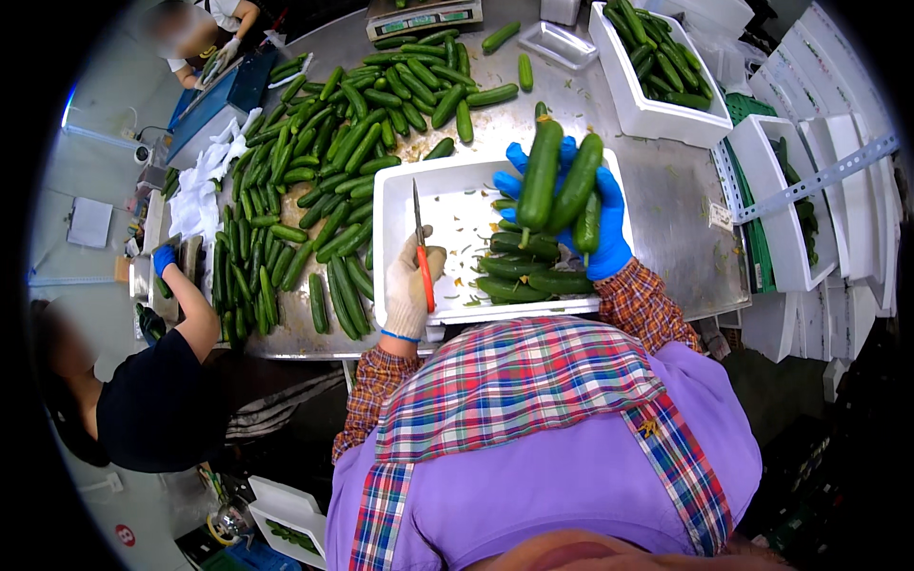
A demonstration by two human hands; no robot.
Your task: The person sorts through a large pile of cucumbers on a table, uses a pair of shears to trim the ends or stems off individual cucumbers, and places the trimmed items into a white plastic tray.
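In my left hand [411, 281], which wears a pale work glove, are scissors [424, 262] with orange handles; their narrow blades point away from me. My right hand [609, 224], in a blue glove, is closed around cucumbers [541, 176], two large ones and a smaller one hanging lower, lifted above a white foam box [457, 173]. Several cucumbers [519, 266] lie in the right part of this box, partly hidden under the held ones. Bits of stem and yellow blossom are scattered on its floor. The left hand is over the box's near left corner.
A big heap of cucumbers [324, 143] covers the steel table [666, 190] on the left. Behind stand a scale [424, 21] and a metal tray [560, 46]. A foam box of cucumbers [657, 109] is at the far right. Two co-workers [157, 390] work at the left.
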